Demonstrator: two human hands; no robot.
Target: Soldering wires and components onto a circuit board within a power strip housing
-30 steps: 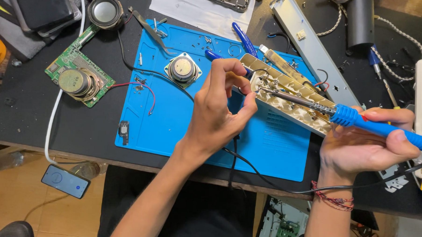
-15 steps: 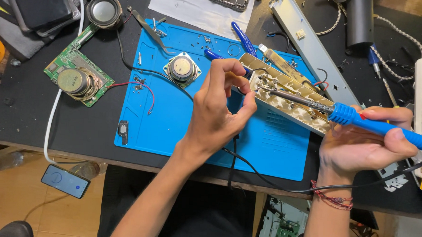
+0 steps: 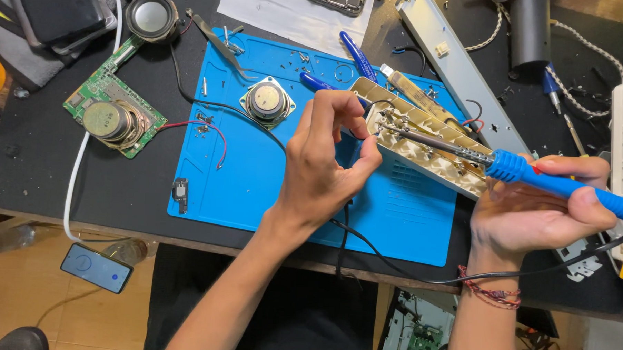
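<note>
Right hand (image 3: 538,210): at centre right of the frame, fingers wrapped closed around the blue plastic handle of a soldering iron (image 3: 505,164); its metal shaft ran up and to the left, the tip resting inside the open casing.
Left hand (image 3: 326,162): at frame centre, thumb and forefinger pinched together on a thin black wire (image 3: 369,106) at the casing's near end; the other fingers were curled loosely.
Work piece: a long cream-coloured plastic casing with metal contacts (image 3: 423,141), lying on the blue silicone work mat (image 3: 256,187), its long axis slanting from upper centre down toward the right.
Key relation: the iron's tip lay just right of the left fingertips, almost along the casing's long axis; the left hand was the nearer to the contact point.
Surroundings: a small round silver speaker (image 3: 267,101) sat on the mat left of the hands; a green circuit board carrying a speaker (image 3: 113,116) lay at upper left, well apart.
</note>
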